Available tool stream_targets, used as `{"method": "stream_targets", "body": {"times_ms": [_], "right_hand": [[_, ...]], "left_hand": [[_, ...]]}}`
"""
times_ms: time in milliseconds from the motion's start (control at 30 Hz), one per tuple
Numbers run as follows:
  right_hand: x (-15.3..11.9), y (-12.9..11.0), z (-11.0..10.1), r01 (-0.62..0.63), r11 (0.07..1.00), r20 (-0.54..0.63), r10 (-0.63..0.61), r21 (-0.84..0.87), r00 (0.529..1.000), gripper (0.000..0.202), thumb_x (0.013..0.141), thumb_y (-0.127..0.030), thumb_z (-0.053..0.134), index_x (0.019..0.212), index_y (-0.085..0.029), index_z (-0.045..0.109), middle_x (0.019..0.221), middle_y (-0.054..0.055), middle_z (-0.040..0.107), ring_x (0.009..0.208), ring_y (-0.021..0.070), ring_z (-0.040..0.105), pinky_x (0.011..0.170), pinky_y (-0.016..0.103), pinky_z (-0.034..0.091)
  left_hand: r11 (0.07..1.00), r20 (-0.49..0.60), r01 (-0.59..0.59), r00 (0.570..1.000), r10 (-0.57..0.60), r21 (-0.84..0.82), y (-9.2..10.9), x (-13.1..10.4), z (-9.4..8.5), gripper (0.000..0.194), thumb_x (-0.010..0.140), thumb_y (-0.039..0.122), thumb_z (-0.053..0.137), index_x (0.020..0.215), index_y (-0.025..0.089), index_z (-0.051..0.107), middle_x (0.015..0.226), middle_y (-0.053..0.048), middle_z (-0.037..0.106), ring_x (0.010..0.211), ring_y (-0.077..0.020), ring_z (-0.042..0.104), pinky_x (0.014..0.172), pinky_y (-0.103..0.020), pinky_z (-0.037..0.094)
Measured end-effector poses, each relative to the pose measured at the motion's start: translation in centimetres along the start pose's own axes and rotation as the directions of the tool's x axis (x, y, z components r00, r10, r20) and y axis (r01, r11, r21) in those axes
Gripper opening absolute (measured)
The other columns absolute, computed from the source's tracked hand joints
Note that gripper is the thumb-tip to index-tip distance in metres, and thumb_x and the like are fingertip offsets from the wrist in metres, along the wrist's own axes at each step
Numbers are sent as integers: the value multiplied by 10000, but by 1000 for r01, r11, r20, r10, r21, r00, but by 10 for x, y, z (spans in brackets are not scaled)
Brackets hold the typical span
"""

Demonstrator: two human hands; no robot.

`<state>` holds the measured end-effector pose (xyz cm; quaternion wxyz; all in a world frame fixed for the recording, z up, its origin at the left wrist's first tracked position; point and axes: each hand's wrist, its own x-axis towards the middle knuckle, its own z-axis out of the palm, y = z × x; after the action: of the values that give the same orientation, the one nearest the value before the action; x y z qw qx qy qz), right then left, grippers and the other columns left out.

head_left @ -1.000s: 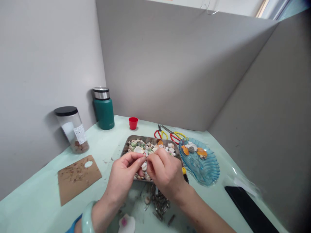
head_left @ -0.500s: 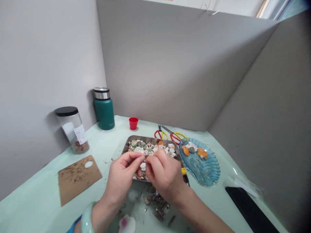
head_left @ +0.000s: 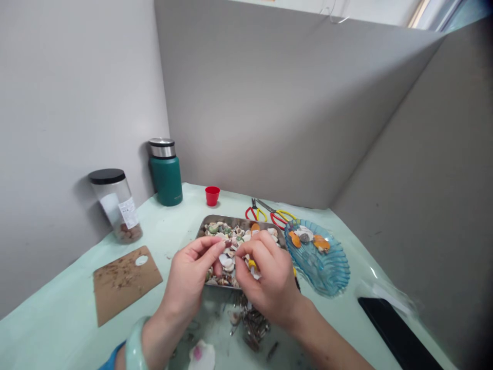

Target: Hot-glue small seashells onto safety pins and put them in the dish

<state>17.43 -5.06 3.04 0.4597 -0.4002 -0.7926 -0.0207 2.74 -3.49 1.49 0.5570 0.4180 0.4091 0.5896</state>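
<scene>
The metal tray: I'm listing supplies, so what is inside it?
Shells lie heaped in the metal tray, many pale, with an orange piece near the far edge. The left hand and right hand cover parts of it, so whatever lies behind them cannot be seen.

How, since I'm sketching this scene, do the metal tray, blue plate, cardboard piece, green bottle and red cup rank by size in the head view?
1. Metal tray, partly hidden behind left hand and right hand
2. Blue plate and cardboard piece: too alike to rank
3. Green bottle
4. Red cup
</scene>
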Motion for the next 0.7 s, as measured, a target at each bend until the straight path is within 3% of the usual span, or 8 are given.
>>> {"method": "stream_targets", "body": {"times_ms": [233, 367, 567, 700], "right_hand": [[1, 2, -6, 4, 982, 35, -11, 189, 999, 125, 800, -134, 527, 744, -187, 429, 736, 6, 475, 656, 123, 449, 572, 259, 359], [2, 9, -5, -56, 957, 27, 51, 285, 998, 88, 829, -107, 499, 814, -182, 456, 792, 18, 538, 708, 122, 510, 630, 252, 413], [8, 12, -11, -156, 974, 28, 154, 164, 988, 76, 861, -147, 499, 844, -176, 568, 758, 6, 596, 686, 118, 542, 646, 247, 419], [11, 10, -13, -176, 974, 67, 168, 140, 984, 111, 859, -150, 499, 900, -177, 598, 877, 42, 576, 784, 142, 541, 705, 275, 427]], "left_hand": [[994, 21, 35, 999, -33, -108, -1, 3, -1, 169, 711, 270, 692, 823, 150, 657, 516, 44, 575, 449, -44, 439, 483, -147, 343], [990, 28, 59, 998, -56, -126, 0, 3, -3, 171, 730, 274, 673, 843, 149, 649, 441, 50, 534, 450, -59, 442, 490, -152, 343], [987, 70, 74, 995, -65, -140, 0, 2, -4, 153, 745, 274, 655, 842, 157, 642, 438, 44, 541, 468, -67, 451, 523, -166, 356], [989, 101, 85, 992, -73, -124, 1, 1, -4, 142, 741, 281, 655, 816, 161, 643, 419, 49, 525, 450, -66, 440, 508, -168, 348]]}}
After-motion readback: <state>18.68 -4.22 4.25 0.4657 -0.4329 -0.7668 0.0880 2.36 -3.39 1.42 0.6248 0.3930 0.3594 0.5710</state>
